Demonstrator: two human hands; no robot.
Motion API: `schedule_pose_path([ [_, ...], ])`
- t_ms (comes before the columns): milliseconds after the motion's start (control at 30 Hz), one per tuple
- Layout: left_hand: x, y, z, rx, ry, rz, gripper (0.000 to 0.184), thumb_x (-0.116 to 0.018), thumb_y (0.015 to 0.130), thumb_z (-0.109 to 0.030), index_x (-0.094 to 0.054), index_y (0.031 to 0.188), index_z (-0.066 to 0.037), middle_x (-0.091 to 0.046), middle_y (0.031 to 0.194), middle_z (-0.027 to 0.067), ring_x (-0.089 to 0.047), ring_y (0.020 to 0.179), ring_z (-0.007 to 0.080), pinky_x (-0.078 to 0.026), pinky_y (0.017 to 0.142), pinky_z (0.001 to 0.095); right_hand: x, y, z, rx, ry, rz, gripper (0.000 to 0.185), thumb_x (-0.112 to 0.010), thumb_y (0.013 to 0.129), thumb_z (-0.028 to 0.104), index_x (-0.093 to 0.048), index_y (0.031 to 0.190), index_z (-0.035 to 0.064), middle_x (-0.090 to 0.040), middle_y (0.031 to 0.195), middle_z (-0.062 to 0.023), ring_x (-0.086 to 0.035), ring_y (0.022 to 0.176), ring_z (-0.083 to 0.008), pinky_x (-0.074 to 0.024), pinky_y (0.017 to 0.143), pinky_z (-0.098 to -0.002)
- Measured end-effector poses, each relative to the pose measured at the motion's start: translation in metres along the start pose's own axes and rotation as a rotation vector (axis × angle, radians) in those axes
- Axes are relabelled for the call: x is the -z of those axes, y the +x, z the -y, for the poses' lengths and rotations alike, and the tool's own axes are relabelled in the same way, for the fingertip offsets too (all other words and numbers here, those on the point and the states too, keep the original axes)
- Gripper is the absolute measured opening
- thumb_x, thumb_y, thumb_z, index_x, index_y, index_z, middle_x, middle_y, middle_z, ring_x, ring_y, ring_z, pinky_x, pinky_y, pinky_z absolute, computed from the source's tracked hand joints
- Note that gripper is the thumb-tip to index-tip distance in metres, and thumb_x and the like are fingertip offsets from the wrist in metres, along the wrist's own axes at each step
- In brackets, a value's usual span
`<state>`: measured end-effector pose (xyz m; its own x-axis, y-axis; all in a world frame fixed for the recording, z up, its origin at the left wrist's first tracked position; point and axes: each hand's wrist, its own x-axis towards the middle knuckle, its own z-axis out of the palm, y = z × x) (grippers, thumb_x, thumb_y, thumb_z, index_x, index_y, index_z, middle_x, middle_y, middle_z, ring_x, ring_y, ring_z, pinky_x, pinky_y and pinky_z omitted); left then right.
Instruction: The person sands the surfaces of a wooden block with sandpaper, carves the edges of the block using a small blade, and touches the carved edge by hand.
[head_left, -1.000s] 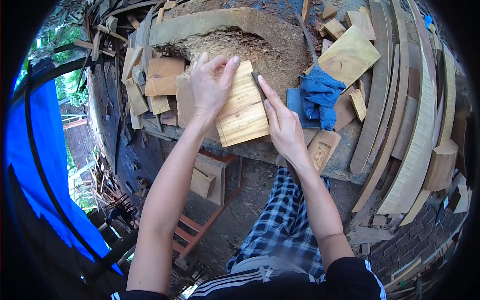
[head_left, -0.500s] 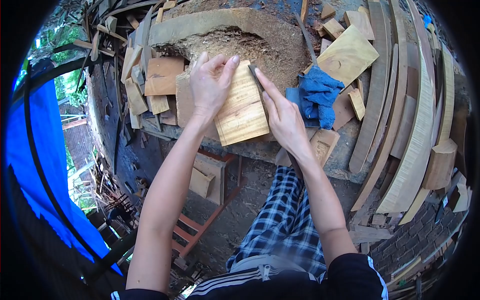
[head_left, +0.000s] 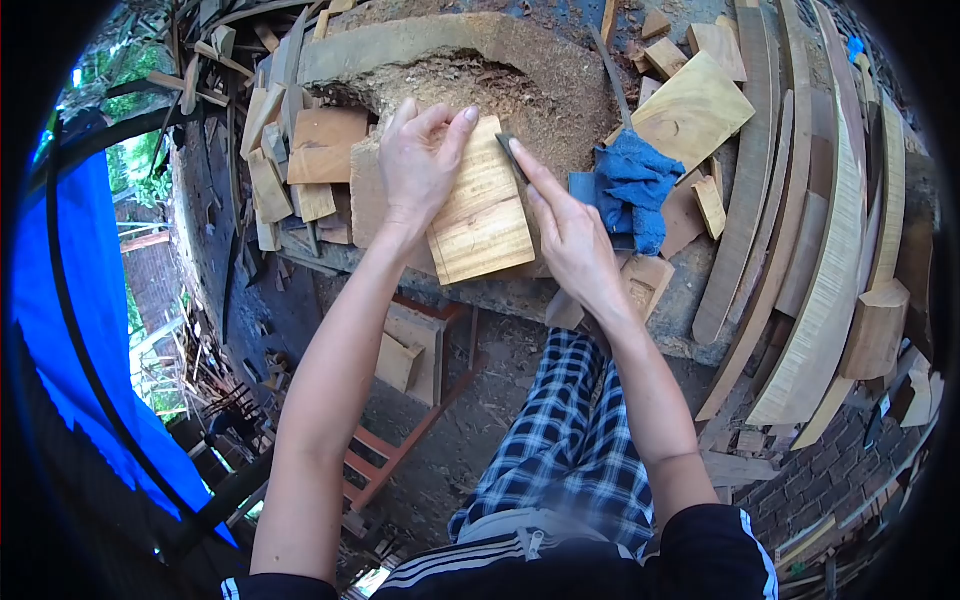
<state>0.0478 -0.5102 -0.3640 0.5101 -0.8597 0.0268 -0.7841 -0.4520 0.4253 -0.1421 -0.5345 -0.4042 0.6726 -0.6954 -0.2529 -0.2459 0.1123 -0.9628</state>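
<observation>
A rectangular yellowish wooden board [head_left: 485, 225] leans tilted against the rough hollow in a big wooden block. My left hand [head_left: 425, 165] grips its upper left edge, thumb over the top, fingers curled. In my right hand [head_left: 570, 225] is a dark, narrow knife [head_left: 508, 148], its blade lying at the board's upper right edge. My index finger stretches along the blade. Most of the knife's handle is hidden under my palm and wrist. Just right of this hand lies a crumpled blue cloth [head_left: 640, 185].
The large wooden block [head_left: 420, 45] bears sawdust and offcuts. A long metal blade [head_left: 610, 75] sticks out above the cloth. Wood pieces [head_left: 325, 145] are piled at left; long curved planks [head_left: 745, 190] lie at right. A reddish frame [head_left: 410, 440] stands below; a blue tarp [head_left: 90, 330] hangs far left.
The view has shifted very slightly. The knife tip sits a little lower along the board's right edge, and the board's lower edge appears slightly higher. Both grips stay the same.
</observation>
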Motion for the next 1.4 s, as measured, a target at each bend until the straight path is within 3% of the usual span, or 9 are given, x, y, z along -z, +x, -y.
schedule_pose_path([
  [167,-0.001,0.001,0.003,-0.003,-0.035,-0.019,0.036,-0.071,0.089,-0.040,-0.072,0.082,-0.005,-0.049,0.074,0.0069,-0.052,0.076,0.0246,-0.041,0.069,0.0399,-0.012,0.006,-0.005,0.094,0.003,-0.113,0.045,-0.042,0.104,0.022,-0.042,0.149,0.0269,-0.062,0.126,-0.0211,-0.060,0.112,-0.0427,-0.0511,0.093,-0.0466],
  [400,-0.002,0.001,0.005,0.025,-0.028,-0.046,0.036,-0.071,0.089,-0.040,-0.071,0.079,-0.005,-0.050,0.076,0.0083,-0.053,0.076,0.0258,-0.041,0.070,0.0407,-0.009,0.013,-0.001,0.042,0.059,-0.062,0.044,-0.042,0.104,0.020,-0.044,0.148,0.0241,-0.061,0.127,-0.0229,-0.057,0.116,-0.0431,-0.0491,0.096,-0.0467],
  [567,-0.001,0.000,0.005,-0.013,0.056,-0.053,0.033,-0.069,0.092,-0.035,-0.071,0.086,-0.003,-0.051,0.078,0.0080,-0.054,0.070,0.0196,-0.043,0.066,0.0340,-0.005,0.006,0.004,0.120,0.025,-0.087,0.043,-0.041,0.105,0.022,-0.044,0.148,0.0243,-0.061,0.126,-0.0230,-0.057,0.114,-0.0437,-0.0497,0.093,-0.0480],
  [633,-0.002,0.001,0.007,0.021,0.015,-0.055,0.034,-0.070,0.090,-0.038,-0.071,0.083,-0.004,-0.050,0.078,0.0083,-0.054,0.075,0.0232,-0.043,0.069,0.0374,-0.003,0.017,0.012,-0.042,0.101,0.029,0.043,-0.041,0.105,0.016,-0.045,0.148,0.0153,-0.052,0.144,-0.0184,-0.047,0.136,-0.0324,-0.0384,0.111,-0.0373],
  [700,-0.003,-0.002,0.007,0.052,-0.034,-0.064,0.035,-0.071,0.088,-0.040,-0.071,0.080,-0.006,-0.050,0.077,0.0087,-0.053,0.080,0.0268,-0.042,0.073,0.0409,-0.003,0.011,0.008,-0.037,0.113,0.040,0.043,-0.041,0.105,0.016,-0.044,0.148,0.0156,-0.052,0.144,-0.0184,-0.047,0.136,-0.0326,-0.0386,0.110,-0.0371],
  [800,-0.003,0.002,0.008,0.045,-0.021,-0.090,0.034,-0.070,0.089,-0.040,-0.072,0.082,-0.006,-0.051,0.078,0.0090,-0.054,0.081,0.0272,-0.042,0.074,0.0412,-0.013,0.004,-0.007,0.200,0.006,-0.133,0.042,-0.040,0.105,0.023,-0.044,0.148,0.0247,-0.062,0.126,-0.0212,-0.059,0.111,-0.0445,-0.0498,0.093,-0.0478],
  [900,-0.002,0.002,0.010,0.053,-0.043,-0.084,0.034,-0.070,0.089,-0.039,-0.072,0.082,-0.006,-0.050,0.078,0.0091,-0.054,0.081,0.0274,-0.042,0.075,0.0412,-0.009,0.023,0.008,0.044,-0.003,-0.043,0.043,-0.040,0.105,0.024,-0.044,0.148,0.0257,-0.062,0.127,-0.0200,-0.059,0.111,-0.0437,-0.0500,0.093,-0.0474],
  [1233,0.001,-0.002,0.009,0.028,-0.031,-0.068,0.032,-0.071,0.088,-0.038,-0.072,0.082,-0.007,-0.051,0.077,0.0086,-0.054,0.081,0.0269,-0.043,0.074,0.0410,-0.005,0.047,0.001,0.073,-0.057,-0.002,0.043,-0.042,0.104,0.024,-0.045,0.147,0.0286,-0.064,0.120,-0.0224,-0.061,0.107,-0.0447,-0.0504,0.088,-0.0498],
  [1400,0.003,-0.004,0.013,-0.029,0.044,-0.029,0.033,-0.070,0.091,-0.037,-0.072,0.087,-0.004,-0.049,0.078,0.0066,-0.054,0.074,0.0209,-0.044,0.068,0.0349,-0.008,0.005,-0.015,0.065,0.124,0.019,0.044,-0.038,0.106,0.022,-0.042,0.150,0.0160,-0.050,0.146,-0.0169,-0.044,0.137,-0.0345,-0.0395,0.110,-0.0409],
])
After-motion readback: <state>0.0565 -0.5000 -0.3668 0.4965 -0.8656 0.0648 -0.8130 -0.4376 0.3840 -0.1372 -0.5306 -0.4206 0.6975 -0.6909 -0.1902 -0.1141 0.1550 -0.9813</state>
